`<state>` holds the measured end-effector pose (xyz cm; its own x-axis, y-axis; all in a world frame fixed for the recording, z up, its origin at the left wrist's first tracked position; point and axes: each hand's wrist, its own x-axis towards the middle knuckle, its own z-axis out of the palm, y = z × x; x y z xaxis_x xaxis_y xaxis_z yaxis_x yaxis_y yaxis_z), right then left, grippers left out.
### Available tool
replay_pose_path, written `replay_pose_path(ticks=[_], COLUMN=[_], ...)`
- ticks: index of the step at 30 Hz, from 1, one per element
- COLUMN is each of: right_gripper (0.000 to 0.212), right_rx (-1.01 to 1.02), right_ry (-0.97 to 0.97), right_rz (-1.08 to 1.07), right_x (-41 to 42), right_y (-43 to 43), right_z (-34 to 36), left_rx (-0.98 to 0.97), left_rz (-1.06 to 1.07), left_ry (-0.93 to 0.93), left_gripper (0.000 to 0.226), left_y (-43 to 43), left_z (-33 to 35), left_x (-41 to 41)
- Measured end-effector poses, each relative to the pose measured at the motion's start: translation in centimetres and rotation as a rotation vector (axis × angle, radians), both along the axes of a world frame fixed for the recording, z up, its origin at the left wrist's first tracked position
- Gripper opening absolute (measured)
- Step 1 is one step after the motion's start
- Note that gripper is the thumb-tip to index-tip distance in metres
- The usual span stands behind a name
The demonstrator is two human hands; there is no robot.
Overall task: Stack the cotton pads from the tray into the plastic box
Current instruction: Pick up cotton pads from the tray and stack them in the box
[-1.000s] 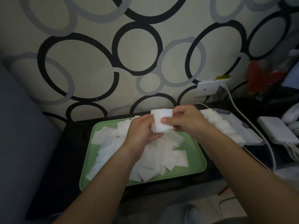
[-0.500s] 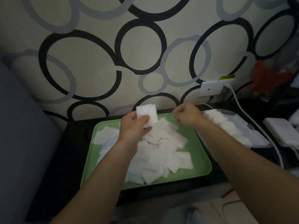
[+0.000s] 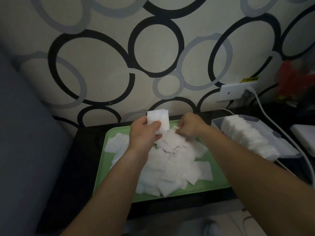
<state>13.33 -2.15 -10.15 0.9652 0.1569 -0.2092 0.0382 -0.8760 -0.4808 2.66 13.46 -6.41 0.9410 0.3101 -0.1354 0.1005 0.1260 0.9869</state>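
left hand (image 3: 144,133) grips pad stack (image 3: 157,117) (thumb forward); right hand (image 3: 191,127) pinches loose pad (image 3: 173,129)

Wall (image 3: 153,48) behind tray (image 3: 209,186); plastic box (image 3: 215,122) right.

Pad stack (image 3: 158,121), in left hand (image 3: 144,133) grip: white cotton, soft, matt, edges faintly fibrous.
Loose pads (image 3: 170,164), below the grip, one pinched by right hand (image 3: 190,128): same matt cotton, some creased.
Tray (image 3: 204,187), under them: pale green, smooth, plastic-looking, low sheen.
Plastic box (image 3: 217,122), right of the grip: translucent, frosted, smooth.
Table (image 3: 85,159), left of the grip: dark, smooth, dull gloss.
Wall (image 3: 102,65), behind the grip: matt printed paper.
Wall plate (image 3: 233,93): smooth white plastic.
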Motion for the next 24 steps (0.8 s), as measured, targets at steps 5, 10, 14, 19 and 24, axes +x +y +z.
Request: replay_pose_path(ticks=[5,10,14,19,24], right_gripper=[0.013,0.031,0.027,0.038,0.048], right_rx=[0.354,0.689,0.870,0.862,0.797], right_ry=[-0.135,-0.116,0.035,0.135,0.090], right_rz=[-0.071,-0.031,0.106,0.203,0.090], right_x=[-1.2,-4.7,-6.6,-8.0,-8.0], right_y=[-1.3,-3.1,-4.1,-3.4,-2.9], right_z=[1.3,5.1,7.6,7.9,7.4], left_rx=[0.016,0.052,0.079,0.035,0.015], left_rz=[-0.012,-0.019,-0.094,-0.227,-0.321], left_ry=[0.007,0.033,0.032,0.009,0.003], left_gripper=[0.023,0.026,0.027,0.016,0.016], left_y=[0.7,0.8,0.5,-0.4,-1.0], left_z=[-0.1,-0.5,-0.7,0.0,0.5], left_x=[-0.3,-0.5,-0.9,-1.6,-1.8])
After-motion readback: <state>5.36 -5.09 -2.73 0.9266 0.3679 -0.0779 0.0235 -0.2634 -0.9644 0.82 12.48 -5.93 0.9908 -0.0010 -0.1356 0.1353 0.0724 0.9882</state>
